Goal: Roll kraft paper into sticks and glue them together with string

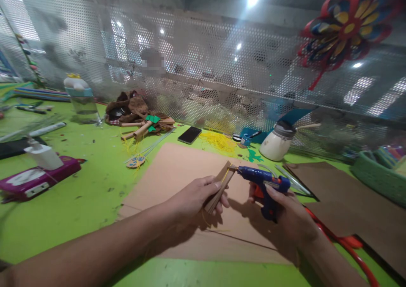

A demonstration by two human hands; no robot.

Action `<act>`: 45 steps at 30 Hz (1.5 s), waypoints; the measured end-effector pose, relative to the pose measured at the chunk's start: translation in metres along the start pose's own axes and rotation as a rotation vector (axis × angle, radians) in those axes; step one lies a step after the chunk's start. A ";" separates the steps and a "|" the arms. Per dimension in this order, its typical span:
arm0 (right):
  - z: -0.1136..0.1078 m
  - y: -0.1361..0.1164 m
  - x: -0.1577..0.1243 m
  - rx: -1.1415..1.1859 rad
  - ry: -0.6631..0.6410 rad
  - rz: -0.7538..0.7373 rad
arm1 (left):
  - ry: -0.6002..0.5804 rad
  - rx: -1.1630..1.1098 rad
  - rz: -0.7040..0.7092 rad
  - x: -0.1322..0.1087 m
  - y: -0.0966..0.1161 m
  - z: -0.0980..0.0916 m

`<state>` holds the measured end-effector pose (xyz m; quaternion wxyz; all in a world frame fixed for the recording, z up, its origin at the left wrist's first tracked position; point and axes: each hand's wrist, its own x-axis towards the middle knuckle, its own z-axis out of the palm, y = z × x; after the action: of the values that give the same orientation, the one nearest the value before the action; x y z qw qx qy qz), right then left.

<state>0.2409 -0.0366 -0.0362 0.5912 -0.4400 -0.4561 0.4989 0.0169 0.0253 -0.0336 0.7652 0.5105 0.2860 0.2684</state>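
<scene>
My left hand (pixel 203 196) is closed around a narrow folded strip of brown cardboard (pixel 218 189) with a yellow strand along its edge. In my right hand (pixel 287 206) is a blue hot glue gun (pixel 260 177), fingers wrapped round its handle by the orange trigger. The gun's nozzle points left and meets, or nearly meets, the strip's upper end; I cannot tell if they touch. Both hands are above a large sheet of tan paper (pixel 177 164). A loose yellow strand hangs below the strip.
On the green table (pixel 79 228) are a purple power strip (pixel 65 168), a phone (pixel 189 135), yellow shreds (pixel 218 141) and a white jar (pixel 277 143). Brown cardboard (pixel 355 198), a red cable (pixel 358 257) and a green basket (pixel 377 179) lie right. A perforated panel (pixel 196 75) stands behind.
</scene>
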 end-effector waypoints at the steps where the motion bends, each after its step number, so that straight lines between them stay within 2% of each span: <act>1: 0.000 0.000 0.000 0.011 -0.002 0.008 | -0.003 0.001 -0.010 0.001 -0.001 -0.001; 7: -0.003 0.004 0.001 0.074 0.018 0.047 | -0.023 -0.055 -0.019 0.003 -0.003 -0.002; 13: -0.005 0.007 0.002 0.113 -0.011 0.061 | -0.062 0.065 0.010 0.003 -0.004 -0.004; 19: -0.006 0.008 0.002 0.128 -0.036 0.047 | 0.081 0.066 -0.004 -0.001 -0.003 0.001; 23: -0.001 -0.001 -0.001 0.106 -0.033 0.036 | 0.089 0.019 -0.021 -0.005 0.000 0.008; 29: -0.004 -0.019 -0.007 -0.133 -0.113 0.033 | 0.085 -0.001 0.003 0.000 -0.001 0.003; 34: -0.011 -0.024 -0.014 -0.405 -0.070 0.069 | 0.142 0.002 0.039 0.005 0.001 -0.004; 39: 0.005 -0.023 -0.018 -0.602 -0.089 0.067 | 0.237 -0.039 0.032 0.006 0.008 -0.004; 45: 0.025 -0.022 -0.020 -0.611 -0.117 0.039 | 0.289 -0.012 -0.036 0.003 0.013 -0.001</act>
<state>0.2189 -0.0569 -0.0122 0.3947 -0.5765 -0.6097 0.3744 0.0163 0.0325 -0.0218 0.7237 0.4566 0.4008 0.3272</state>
